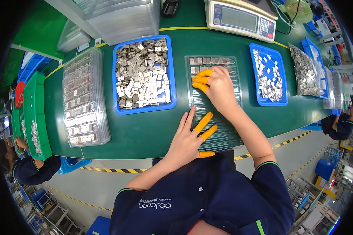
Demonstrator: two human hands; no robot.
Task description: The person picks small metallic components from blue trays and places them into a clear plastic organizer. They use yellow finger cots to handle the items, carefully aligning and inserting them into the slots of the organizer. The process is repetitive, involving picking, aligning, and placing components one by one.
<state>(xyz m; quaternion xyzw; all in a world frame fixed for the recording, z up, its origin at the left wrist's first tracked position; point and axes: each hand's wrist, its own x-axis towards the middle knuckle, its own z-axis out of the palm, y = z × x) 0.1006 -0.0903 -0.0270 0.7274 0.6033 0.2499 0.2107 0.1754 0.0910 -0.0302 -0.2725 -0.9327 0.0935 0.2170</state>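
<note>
A clear ribbed plastic tray point(225, 135) lies before me on the green table, its far rows holding several small silvery metal connectors point(210, 60). Above its far left part is my right hand point(219, 87), yellow finger cots on some fingers. Those fingers are pinched together at a row, and whatever they hold is hidden. My left hand point(190, 137), also in yellow finger cots, rests at the tray's near left side with fingers spread and nothing in them. Left of the tray, a blue bin point(174, 94) is heaped with the same kind of metal pieces.
A smaller blue bin point(266, 103) of small white-and-silver parts stands right, beside a clear bag of parts point(305, 76). Stacked filled trays point(84, 98) lie left, near a green bin point(43, 117). A weighing scale point(239, 19) stands at the back. Co-workers sit at both sides.
</note>
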